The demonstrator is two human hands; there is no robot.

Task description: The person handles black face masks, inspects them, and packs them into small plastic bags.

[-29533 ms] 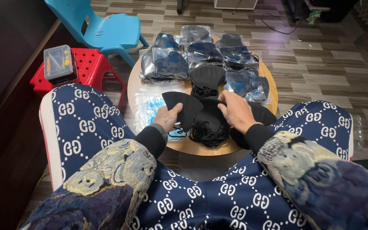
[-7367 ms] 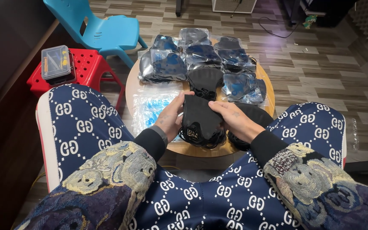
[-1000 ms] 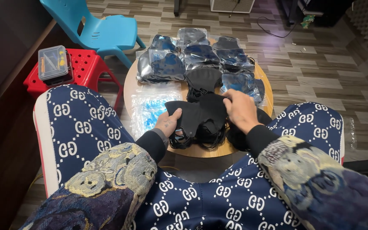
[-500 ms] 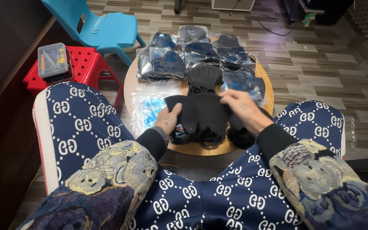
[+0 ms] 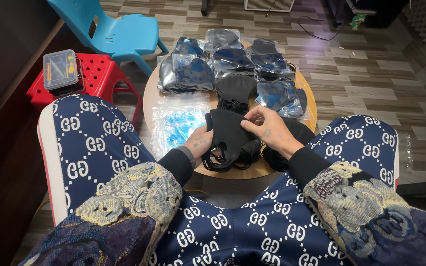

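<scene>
Black mask (image 5: 230, 132): soft cloth piece, held over the near edge of the round table (image 5: 149, 98), above a loose black pile (image 5: 232, 157) of the same. My left hand (image 5: 199, 143) is closed on its lower left side, fingers partly hidden beneath the cloth; my right hand (image 5: 267, 129) pinches the upper right edge between thumb and fingertips, the other fingers curled. Handling note, as I judge it: keep both grips at the edges, draw the cloth flat, and lift it free of the ear loops trailing from the pile so none snag. Behind: bagged masks (image 5: 232, 59) in rows, one unbagged black mask (image 5: 235, 91) at centre, empty clear bags (image 5: 178, 123) on the left. Off table: red stool (image 5: 102, 74) carrying a clear box (image 5: 61, 69), blue chair (image 5: 119, 34). Change from half a second earlier: right hand has shifted left, from the mask's far right edge to nearer its top centre; left hand barely moved.
</scene>
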